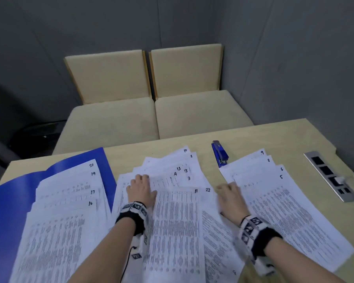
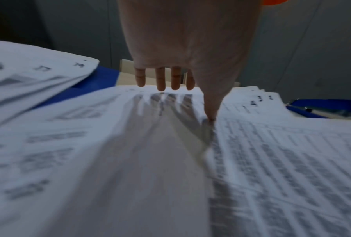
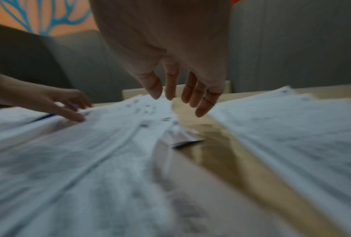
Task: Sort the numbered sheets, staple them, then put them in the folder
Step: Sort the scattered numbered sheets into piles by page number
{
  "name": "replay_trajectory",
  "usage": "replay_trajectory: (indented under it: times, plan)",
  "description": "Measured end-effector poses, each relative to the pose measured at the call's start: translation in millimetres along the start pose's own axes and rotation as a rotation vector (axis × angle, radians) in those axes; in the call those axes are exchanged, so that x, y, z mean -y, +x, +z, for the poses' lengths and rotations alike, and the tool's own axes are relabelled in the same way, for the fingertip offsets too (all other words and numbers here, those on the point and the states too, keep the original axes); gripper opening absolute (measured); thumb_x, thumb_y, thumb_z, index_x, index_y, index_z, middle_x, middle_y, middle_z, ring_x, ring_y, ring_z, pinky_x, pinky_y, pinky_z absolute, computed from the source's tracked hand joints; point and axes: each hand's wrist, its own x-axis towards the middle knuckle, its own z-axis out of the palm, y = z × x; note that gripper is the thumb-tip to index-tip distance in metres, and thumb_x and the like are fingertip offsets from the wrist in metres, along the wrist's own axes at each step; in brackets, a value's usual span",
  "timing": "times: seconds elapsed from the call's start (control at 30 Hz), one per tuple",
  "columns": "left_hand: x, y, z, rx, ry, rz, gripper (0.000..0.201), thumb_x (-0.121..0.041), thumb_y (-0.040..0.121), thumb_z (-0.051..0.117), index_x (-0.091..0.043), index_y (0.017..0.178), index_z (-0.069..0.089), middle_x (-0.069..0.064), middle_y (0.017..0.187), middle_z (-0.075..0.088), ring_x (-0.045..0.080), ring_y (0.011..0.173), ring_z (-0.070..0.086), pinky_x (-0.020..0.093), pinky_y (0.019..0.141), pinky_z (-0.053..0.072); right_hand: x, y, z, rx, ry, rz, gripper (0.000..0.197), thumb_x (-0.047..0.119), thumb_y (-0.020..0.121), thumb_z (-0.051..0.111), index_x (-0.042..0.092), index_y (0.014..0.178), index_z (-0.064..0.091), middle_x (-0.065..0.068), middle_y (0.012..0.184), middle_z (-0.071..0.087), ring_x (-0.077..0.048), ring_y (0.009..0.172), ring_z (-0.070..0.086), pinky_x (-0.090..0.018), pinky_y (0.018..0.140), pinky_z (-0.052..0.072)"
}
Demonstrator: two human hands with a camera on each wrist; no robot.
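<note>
Numbered printed sheets lie in three fans on the table. The left fan (image 1: 65,201), sheets 16 to 20, rests on the open blue folder (image 1: 12,201). On the middle fan (image 1: 176,211), with sheet 11 on top, my left hand (image 1: 140,188) lies flat, fingers straight, thumb touching the edge of sheet 11 (image 2: 282,168). My right hand (image 1: 229,196) hovers with relaxed fingers between sheet 22 (image 1: 213,221) and the right fan (image 1: 284,201), sheets 5 to 9, holding nothing. Behind the gap between the middle and right fans sits a blue stapler (image 1: 220,154).
A metal socket panel (image 1: 331,176) is set into the table at the right. Two beige chairs (image 1: 151,99) stand behind the table's far edge. Bare tabletop (image 3: 221,154) shows between the middle and right fans.
</note>
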Motion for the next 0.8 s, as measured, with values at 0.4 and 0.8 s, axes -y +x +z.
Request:
replay_trajectory:
  times: [0.4,0.8]
  plan:
    - [28,21,-1,0.068,0.038,0.081,0.078,-0.063,0.067,0.070,-0.017,0.121,0.039,0.003,0.120,0.047,0.023,0.112,0.048,0.042,0.097,0.041,69,-43,75,0.229,-0.152,-0.025,0.065,0.037,0.091,0.051,0.023,0.147,0.021,-0.004,0.155,0.015,-0.023,0.142,0.014,-0.040,0.114,0.019]
    - [53,-30,-2,-0.259,-0.005,0.707,0.048,0.003,0.052,0.079,-0.025,0.082,0.055,-0.005,0.077,0.055,0.019,0.065,0.055,0.030,0.068,0.050,67,-43,81,0.102,0.098,0.108,0.068,0.028,0.084,0.061,0.020,0.142,0.028,-0.005,0.140,0.022,-0.024,0.134,0.029,-0.033,0.108,0.034]
